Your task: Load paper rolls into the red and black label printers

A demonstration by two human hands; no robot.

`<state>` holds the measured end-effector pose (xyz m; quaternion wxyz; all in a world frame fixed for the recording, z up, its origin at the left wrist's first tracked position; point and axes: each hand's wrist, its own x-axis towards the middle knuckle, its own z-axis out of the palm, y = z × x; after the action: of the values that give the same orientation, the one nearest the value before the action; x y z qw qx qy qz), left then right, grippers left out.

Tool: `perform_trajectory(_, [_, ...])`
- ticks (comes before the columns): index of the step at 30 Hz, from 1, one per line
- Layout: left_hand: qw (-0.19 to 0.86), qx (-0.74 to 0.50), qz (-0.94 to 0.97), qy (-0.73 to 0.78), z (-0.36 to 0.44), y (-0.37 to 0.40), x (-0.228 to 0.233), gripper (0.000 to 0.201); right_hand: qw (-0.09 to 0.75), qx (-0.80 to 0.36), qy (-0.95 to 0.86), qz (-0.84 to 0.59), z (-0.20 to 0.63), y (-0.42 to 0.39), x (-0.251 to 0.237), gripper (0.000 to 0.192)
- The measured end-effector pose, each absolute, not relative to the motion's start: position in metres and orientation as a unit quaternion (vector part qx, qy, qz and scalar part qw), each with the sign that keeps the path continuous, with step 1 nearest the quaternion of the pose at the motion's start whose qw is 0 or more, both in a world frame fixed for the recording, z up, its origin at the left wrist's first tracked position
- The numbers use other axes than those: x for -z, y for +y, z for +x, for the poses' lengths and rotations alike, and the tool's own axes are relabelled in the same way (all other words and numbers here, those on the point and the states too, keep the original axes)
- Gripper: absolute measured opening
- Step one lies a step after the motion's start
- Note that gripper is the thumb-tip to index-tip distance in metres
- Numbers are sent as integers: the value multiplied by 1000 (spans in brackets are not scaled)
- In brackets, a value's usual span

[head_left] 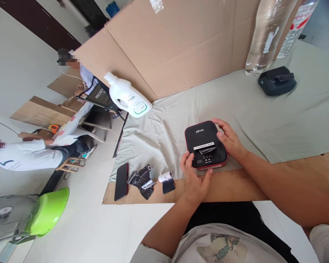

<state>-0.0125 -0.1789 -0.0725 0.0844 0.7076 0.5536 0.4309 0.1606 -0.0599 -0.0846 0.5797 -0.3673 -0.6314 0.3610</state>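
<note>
A small black printer [206, 136] with a red rim lies flat on the cloth, a white strip and a slot on its top. My left hand [195, 179] is curled round its near left corner, fingers at the left side and thumb along the near edge. At the right side, my right hand [230, 141] grips the printer's edge with the thumb near the top. To the left lie a small white paper roll [165, 176] with a black end and a crumpled black-printed roll [143, 180]. A dark phone [121, 182] is farther left.
A white jug [128, 95] stands by the cardboard wall [181, 47]. Water bottles [265, 36] and a black device [277, 81] are at the back right. Two people sit at the left, near a green basin [50, 213] and a fan [8, 215].
</note>
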Motion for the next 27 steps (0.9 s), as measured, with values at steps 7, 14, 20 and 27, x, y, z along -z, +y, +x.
perform_trajectory(7, [90,-431,739,510,-27,-175,74,68,577,-167,-765,-232,169,-77,57,32])
perform_trajectory(14, [95,-412,709,564,-80,-165,76,43,555,-130,-795,-207,169,-77,59,27])
perform_trajectory(20, [88,-348,653,667,-136,-167,66,30,522,-165,-798,-250,168,-77,61,34])
perform_trajectory(27, [359,-436,598,568,-78,-141,48,54,524,-190,-799,-226,167,-78,60,30])
